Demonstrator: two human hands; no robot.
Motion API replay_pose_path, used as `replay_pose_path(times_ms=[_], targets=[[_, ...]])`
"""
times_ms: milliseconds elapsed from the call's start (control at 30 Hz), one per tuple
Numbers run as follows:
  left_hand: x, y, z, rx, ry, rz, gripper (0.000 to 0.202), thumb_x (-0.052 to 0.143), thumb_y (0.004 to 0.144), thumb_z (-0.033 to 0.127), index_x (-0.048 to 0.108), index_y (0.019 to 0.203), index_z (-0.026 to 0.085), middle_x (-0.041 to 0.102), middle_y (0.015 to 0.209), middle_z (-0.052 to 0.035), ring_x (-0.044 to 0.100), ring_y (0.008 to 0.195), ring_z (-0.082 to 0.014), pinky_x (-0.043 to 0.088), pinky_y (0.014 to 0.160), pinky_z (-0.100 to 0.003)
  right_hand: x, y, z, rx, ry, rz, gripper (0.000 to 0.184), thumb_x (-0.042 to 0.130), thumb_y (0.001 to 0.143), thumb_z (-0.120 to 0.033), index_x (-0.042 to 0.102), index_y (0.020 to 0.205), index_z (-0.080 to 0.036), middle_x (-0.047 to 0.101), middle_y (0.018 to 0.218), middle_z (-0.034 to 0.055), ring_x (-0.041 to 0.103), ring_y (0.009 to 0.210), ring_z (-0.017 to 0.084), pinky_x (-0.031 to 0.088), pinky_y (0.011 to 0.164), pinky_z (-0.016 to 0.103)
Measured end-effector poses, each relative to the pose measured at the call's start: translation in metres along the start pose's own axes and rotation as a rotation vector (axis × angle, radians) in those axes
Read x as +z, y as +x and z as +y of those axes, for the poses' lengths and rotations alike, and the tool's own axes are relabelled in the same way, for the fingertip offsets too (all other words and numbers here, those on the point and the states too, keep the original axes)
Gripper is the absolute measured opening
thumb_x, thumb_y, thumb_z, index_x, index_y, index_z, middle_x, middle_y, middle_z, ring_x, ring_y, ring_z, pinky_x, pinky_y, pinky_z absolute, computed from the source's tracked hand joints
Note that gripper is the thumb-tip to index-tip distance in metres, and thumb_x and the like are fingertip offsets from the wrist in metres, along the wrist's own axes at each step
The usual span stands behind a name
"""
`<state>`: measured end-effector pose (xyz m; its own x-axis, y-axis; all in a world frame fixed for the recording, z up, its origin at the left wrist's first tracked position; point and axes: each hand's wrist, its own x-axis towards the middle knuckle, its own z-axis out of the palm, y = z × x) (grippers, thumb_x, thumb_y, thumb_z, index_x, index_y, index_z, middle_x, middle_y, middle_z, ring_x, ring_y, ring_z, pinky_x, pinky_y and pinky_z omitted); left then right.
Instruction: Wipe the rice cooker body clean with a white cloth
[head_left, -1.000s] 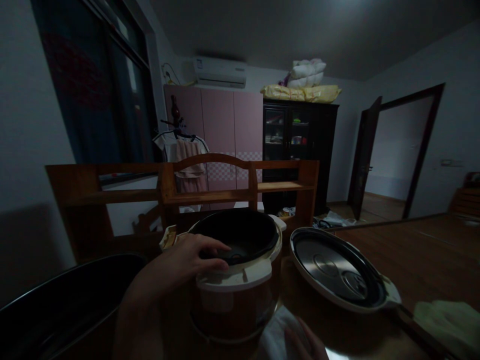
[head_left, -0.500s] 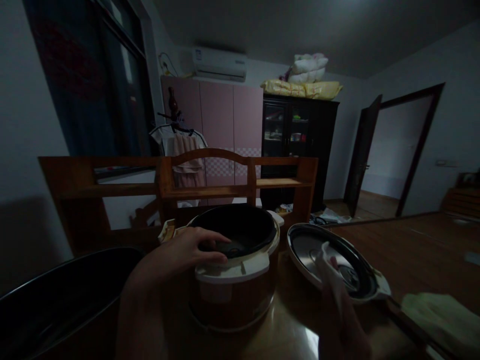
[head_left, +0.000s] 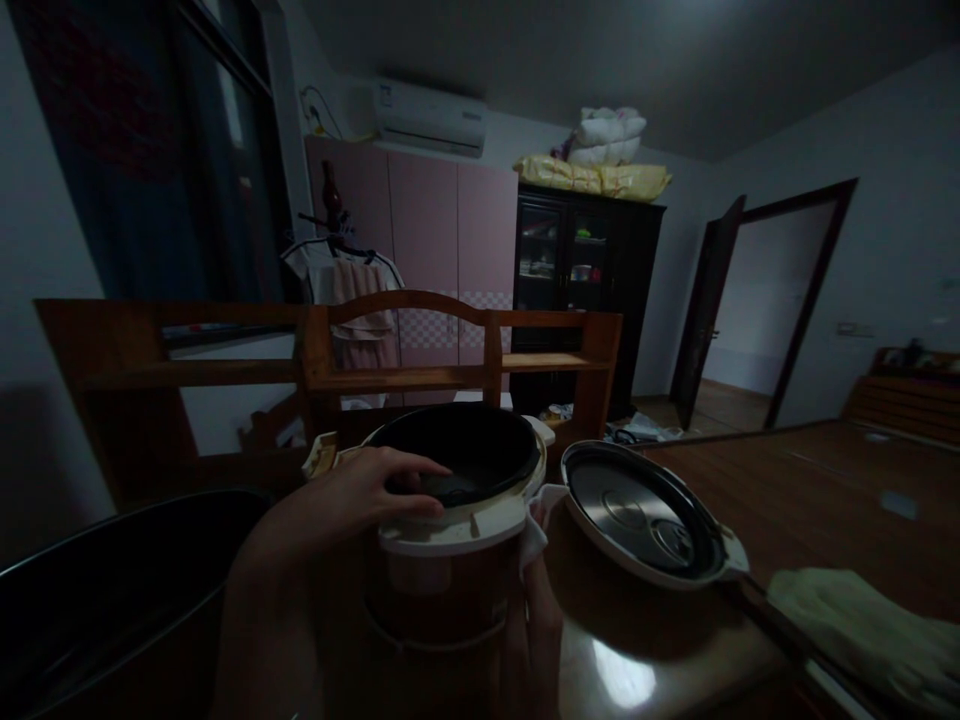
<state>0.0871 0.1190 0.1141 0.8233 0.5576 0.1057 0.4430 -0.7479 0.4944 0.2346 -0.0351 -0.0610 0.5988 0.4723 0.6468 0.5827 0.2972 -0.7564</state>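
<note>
A white-and-brown rice cooker (head_left: 457, 540) stands uncovered on the table in front of me, its dark inner pot (head_left: 461, 445) showing. My left hand (head_left: 364, 490) is closed over the near left rim, fingers on the pot side and thumb toward the front. In my right hand (head_left: 532, 610) is a crumpled white tissue (head_left: 534, 540), pressed against the outer right side of the cooker's rim. To the right lies the round lid (head_left: 637, 515), inner metal face up, with no hand on it.
A large dark basin (head_left: 112, 600) sits at the left. Behind the cooker runs a wooden shelf rack (head_left: 405, 380). A pale green cloth (head_left: 847, 620) lies at the right, near the brown wooden surface (head_left: 787, 480) that stretches toward the door.
My right hand has moved left with the tissue, from above the lid to the cooker's right rim. My left hand stays on the rim. The view has shifted slightly right.
</note>
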Motion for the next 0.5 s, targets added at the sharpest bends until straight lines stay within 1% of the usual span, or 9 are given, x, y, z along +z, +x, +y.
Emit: replay_pose_path(times_ms=[67, 167, 300, 367, 500], targets=[[0.0, -0.001, 0.0, 0.0, 0.003, 0.009, 0.058, 0.066, 0.072, 0.067, 0.068, 0.121, 0.035, 0.072, 0.099, 0.001, 0.065, 0.09, -0.0196, 0.045, 0.072, -0.024, 0.001, -0.008, 0.002, 0.002, -0.029, 0.0, 0.049, 0.032, 0.105, -0.035, 0.033, 0.153, -0.03, 0.039, 0.151, -0.0027, 0.023, 0.145, 0.024, 0.029, 0.118, 0.038], [0.001, -0.001, 0.001, -0.005, 0.007, -0.004, 0.058, 0.066, 0.072, 0.068, 0.067, 0.121, 0.036, 0.072, 0.1, 0.0014, 0.065, 0.092, -0.02, 0.046, 0.073, -0.024, 0.005, -0.023, 0.006, -0.016, -0.076, -0.011, 0.049, 0.031, 0.105, -0.03, 0.032, 0.154, -0.029, 0.041, 0.15, -0.0017, 0.025, 0.144, 0.022, 0.031, 0.117, 0.038], [0.001, -0.002, 0.001, 0.01, 0.015, 0.003, 0.057, 0.065, 0.073, 0.068, 0.067, 0.122, 0.037, 0.071, 0.1, 0.0025, 0.065, 0.091, -0.0192, 0.046, 0.073, -0.024, 0.012, -0.043, 0.011, -0.073, -0.137, -0.035, 0.052, 0.027, 0.104, -0.023, 0.027, 0.156, -0.027, 0.043, 0.148, 0.0004, 0.032, 0.141, 0.02, 0.04, 0.112, 0.034], [0.0, -0.002, 0.002, 0.011, 0.013, -0.002, 0.057, 0.065, 0.074, 0.068, 0.066, 0.122, 0.038, 0.071, 0.098, 0.0031, 0.065, 0.089, -0.0185, 0.046, 0.072, -0.024, 0.014, -0.045, 0.011, -0.1, -0.171, -0.039, 0.055, 0.029, 0.103, -0.021, 0.021, 0.157, -0.025, 0.038, 0.151, 0.0028, 0.028, 0.142, 0.021, 0.041, 0.111, 0.035], [0.0, -0.003, 0.002, 0.026, 0.02, 0.009, 0.057, 0.066, 0.073, 0.068, 0.065, 0.123, 0.039, 0.071, 0.099, 0.0036, 0.065, 0.091, -0.0185, 0.046, 0.074, -0.024, 0.011, -0.028, 0.009, -0.137, -0.251, -0.037, 0.063, 0.034, 0.102, -0.019, 0.006, 0.158, -0.02, 0.019, 0.159, 0.0078, 0.01, 0.146, 0.027, 0.034, 0.115, 0.048]])
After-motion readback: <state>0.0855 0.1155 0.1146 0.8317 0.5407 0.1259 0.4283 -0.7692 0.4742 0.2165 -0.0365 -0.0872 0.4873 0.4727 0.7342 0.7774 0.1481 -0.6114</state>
